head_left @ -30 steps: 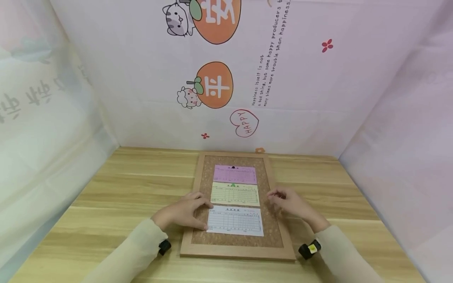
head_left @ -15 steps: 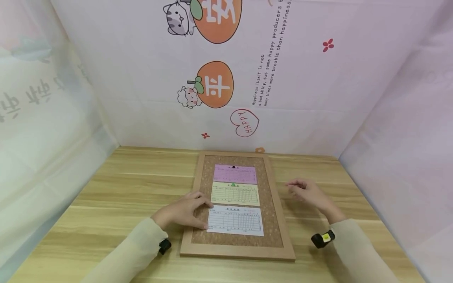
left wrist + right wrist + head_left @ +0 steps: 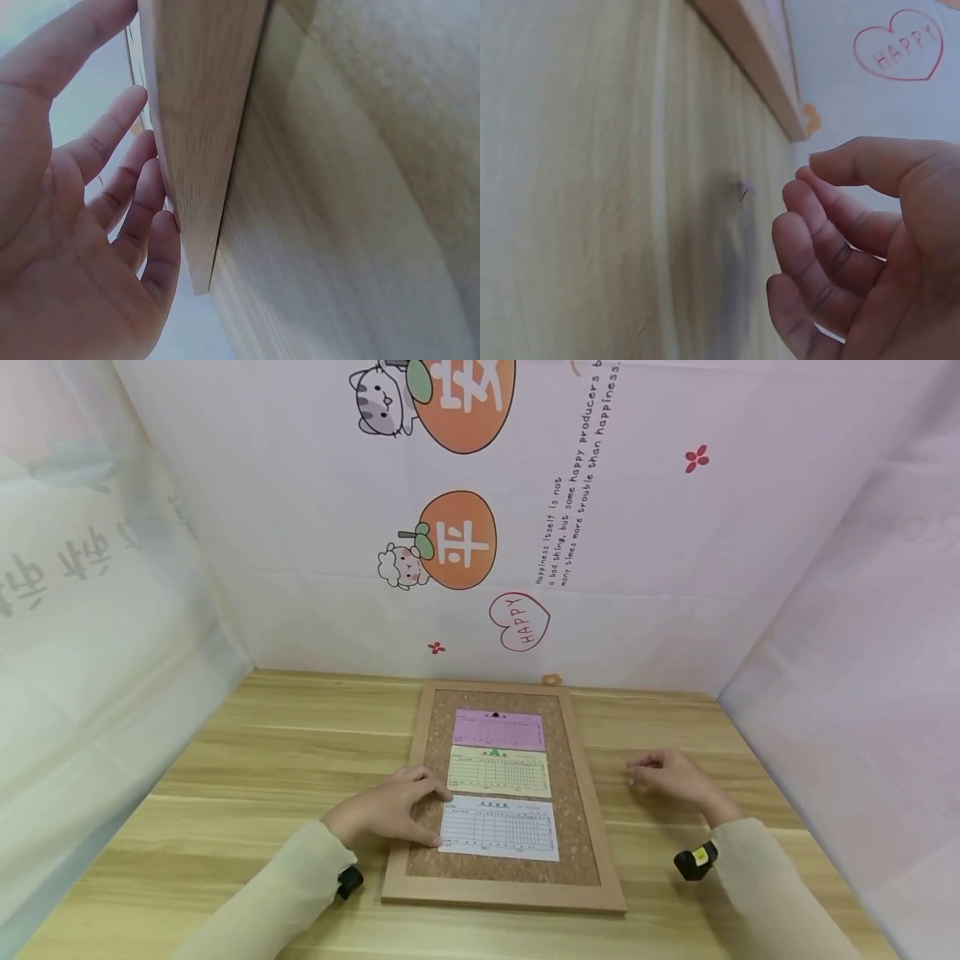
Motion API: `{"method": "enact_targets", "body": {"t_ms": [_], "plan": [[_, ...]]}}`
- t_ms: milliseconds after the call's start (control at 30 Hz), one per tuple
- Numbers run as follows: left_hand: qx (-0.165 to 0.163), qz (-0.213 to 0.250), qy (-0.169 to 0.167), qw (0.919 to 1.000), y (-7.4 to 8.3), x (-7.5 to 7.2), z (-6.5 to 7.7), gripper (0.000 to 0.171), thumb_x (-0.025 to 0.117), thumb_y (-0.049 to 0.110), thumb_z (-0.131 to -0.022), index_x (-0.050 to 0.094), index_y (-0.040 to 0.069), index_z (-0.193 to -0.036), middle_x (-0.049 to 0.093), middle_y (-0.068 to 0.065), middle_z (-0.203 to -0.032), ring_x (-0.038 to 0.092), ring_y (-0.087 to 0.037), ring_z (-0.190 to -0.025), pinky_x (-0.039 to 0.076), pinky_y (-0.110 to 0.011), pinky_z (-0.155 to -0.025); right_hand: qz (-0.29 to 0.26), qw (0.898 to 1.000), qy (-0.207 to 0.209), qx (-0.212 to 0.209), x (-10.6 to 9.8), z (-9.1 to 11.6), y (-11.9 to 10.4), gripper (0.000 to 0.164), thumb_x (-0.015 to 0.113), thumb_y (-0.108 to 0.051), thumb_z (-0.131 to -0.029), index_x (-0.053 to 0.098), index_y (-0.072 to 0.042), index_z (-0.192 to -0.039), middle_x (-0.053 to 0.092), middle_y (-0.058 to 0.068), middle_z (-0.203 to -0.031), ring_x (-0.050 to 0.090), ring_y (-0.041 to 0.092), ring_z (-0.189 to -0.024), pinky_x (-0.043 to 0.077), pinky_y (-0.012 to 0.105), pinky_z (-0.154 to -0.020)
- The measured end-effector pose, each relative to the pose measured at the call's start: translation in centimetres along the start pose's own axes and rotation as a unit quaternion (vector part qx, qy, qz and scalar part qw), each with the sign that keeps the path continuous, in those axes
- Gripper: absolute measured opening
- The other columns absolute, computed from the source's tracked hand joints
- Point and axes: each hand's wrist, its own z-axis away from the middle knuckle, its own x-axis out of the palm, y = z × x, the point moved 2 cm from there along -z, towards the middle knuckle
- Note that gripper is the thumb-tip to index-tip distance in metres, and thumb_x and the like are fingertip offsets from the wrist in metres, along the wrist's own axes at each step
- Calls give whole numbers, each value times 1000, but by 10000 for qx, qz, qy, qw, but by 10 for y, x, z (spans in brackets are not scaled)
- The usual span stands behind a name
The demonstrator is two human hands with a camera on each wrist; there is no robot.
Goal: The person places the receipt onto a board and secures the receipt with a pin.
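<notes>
A white printed slip (image 3: 498, 828) lies lowest on a wood-framed cork board (image 3: 573, 827). My left hand (image 3: 390, 806) rests over the board's left side, its thumb and index fingertips at the slip's left edge. Above the slip are a yellow slip (image 3: 498, 774) with a green pin (image 3: 494, 752) and a purple slip (image 3: 498, 732) with a black pin (image 3: 496, 715). My right hand (image 3: 675, 779) hovers over the table right of the board, fingers loosely bent, nothing visible between them. In the right wrist view, a small purplish object (image 3: 745, 189), perhaps a pushpin, lies just beyond its fingertips.
The wooden table (image 3: 300, 727) extends on both sides of the board. A printed white cloth (image 3: 637, 568) stands behind it, with pale cloth walls at left and right. The board's raised frame (image 3: 206, 135) edges the left hand's space.
My right hand has moved right, from the board's right edge out over the table, and ends slightly lower. The left hand and the slips have stayed in place.
</notes>
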Motion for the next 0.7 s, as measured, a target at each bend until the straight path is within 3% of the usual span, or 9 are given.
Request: {"method": "enact_targets", "body": {"t_ms": [200,400,700], "plan": [[-6,32,-2,10000,-1,0,0,60,84,41,-80,61,14,-128,48,-5,-137,40,-29,-130,34,-55,-108,232,9995,-40,188,-1,-3,15,30,60,-15,-101,65,10,-116,68,11,-96,59,21,-82,51,32,-69],[4,27,8,10000,-1,1,-1,60,84,42,-80,61,14,-128,49,-4,-136,40,-28,-130,34,-54,-108,293,9988,-85,378,-1,-3,22,29,59,-21,-102,69,4,-111,58,4,-78,51,19,-69,44,30,-58],[-52,118,24,9999,-1,0,0,61,84,43,-79,61,15,-128,48,-3,-137,39,-29,-130,34,-55,-107,468,9969,80,635,3,-9,25,28,65,-30,-97,72,-3,-99,56,1,-70,47,14,-61,41,27,-52]]}}
